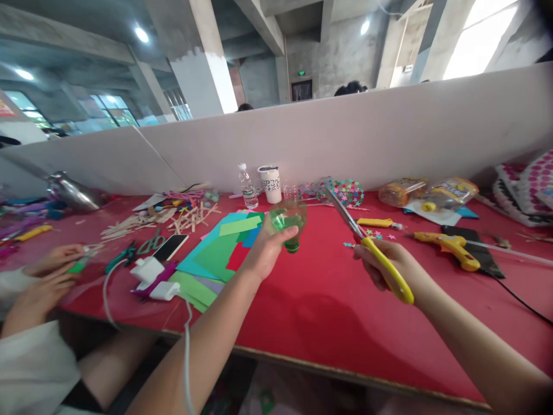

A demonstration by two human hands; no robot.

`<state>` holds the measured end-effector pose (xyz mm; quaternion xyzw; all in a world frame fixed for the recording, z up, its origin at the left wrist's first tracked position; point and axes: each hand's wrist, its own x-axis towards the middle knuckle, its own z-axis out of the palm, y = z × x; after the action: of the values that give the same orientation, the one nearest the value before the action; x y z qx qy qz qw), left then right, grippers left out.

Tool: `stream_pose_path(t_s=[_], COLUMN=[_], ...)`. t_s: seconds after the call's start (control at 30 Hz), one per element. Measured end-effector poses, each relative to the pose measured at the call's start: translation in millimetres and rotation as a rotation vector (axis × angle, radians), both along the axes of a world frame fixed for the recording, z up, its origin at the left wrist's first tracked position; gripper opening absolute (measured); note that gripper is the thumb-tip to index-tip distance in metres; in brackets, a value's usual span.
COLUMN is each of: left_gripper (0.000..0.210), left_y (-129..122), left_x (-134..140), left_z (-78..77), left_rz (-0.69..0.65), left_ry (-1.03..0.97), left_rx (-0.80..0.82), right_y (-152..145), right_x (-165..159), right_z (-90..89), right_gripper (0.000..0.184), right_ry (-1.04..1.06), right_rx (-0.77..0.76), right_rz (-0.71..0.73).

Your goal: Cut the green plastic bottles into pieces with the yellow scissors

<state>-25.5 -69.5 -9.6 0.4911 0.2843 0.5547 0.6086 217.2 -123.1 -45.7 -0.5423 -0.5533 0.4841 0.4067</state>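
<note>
My left hand [265, 251] grips a cut top of a green plastic bottle [298, 219], its green cap [292, 246] pointing down and its wide side up. In my right hand [391, 262] is a pair of yellow-handled scissors [374, 251], blades tilted up and to the left, apart from the bottle piece. Whether the blades are spread I cannot tell. Sheets of coloured paper [211, 248] lie just left of my left hand. Small star sequins [375, 234] are scattered beyond my right hand.
Standing at the back are a water bottle [247, 187] and a white cup [272, 185]. To the right lie a yellow glue gun [453, 248] and a yellow utility knife [375, 222]. On the left are a phone [170, 248], chargers [149, 271] and a co-worker's hands [52, 276].
</note>
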Motion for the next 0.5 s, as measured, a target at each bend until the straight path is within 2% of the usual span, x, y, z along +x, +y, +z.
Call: stream_pose_path(t_s=[0.1,0.2,0.3,0.4,0.5], left_gripper=[0.042,0.054,0.065,0.055,0.039], left_y=[11,18,20,20,22], left_x=[5,10,20,31,39], left_z=[-5.3,-10.0,-14.2,-16.0,-13.1], left_rz=[0.017,0.072,0.130,0.000,-0.088], left_ry=[0.025,0.069,0.113,0.012,-0.048], left_rx=[0.045,0.046,0.064,0.040,-0.045], right_y=[12,24,37,47,55], right_x=[-1,-4,-9,-13,-16], right_z=[2.9,7.1,14.5,23.9,32.6], right_gripper=[0.030,0.032,0.022,0.015,0.023], right_ry=[0.053,0.106,0.172,0.243,0.292], right_rx=[0.023,0.041,0.071,0.098,0.104], right_rz=[-0.005,-0.006,-0.016,-0.047,-0.067])
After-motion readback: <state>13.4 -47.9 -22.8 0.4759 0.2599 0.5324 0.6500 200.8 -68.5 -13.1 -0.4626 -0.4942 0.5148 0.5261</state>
